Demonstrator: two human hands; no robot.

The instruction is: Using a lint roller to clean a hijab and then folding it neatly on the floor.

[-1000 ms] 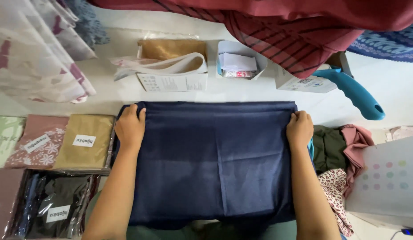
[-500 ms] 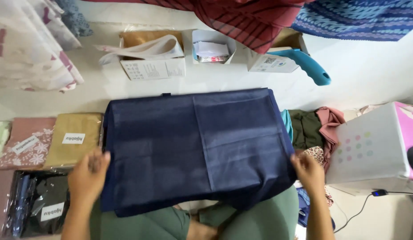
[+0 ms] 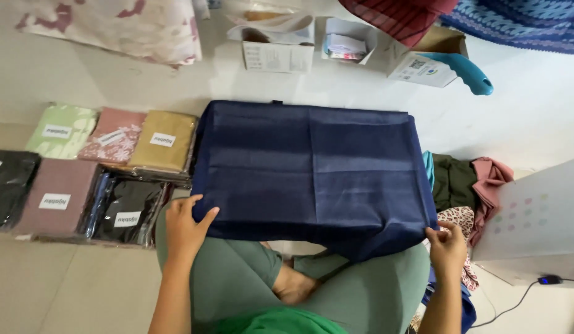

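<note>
Cloth: navy cloth (image 3: 311,173) lies flat on the floor (image 3: 534,117) in front of crossed legs, creased into panels, near edge over the knees.
Left hand: left hand (image 3: 187,229) pinches the near left corner, thumb on top, fingers under.
Right hand: right hand (image 3: 446,244) grips the near right corner; fingers curl beneath, though the exact pinch is partly hidden by the cloth edge.
Step in hand: looks like a fold taken from the near edge.
Doing it well: keep both corners level and taut, so the edge travels straight; match it to the crease lines; smooth out slack before pressing down.
Left side: packed cloths (image 3: 114,167) in clear sleeves sit just beside the cloth, so keep the left edge off them.
Right side: loose clothes (image 3: 469,185) lie close by the right corner.
Far side: small boxes (image 3: 277,46) and a blue handle (image 3: 463,71), well apart.
</note>
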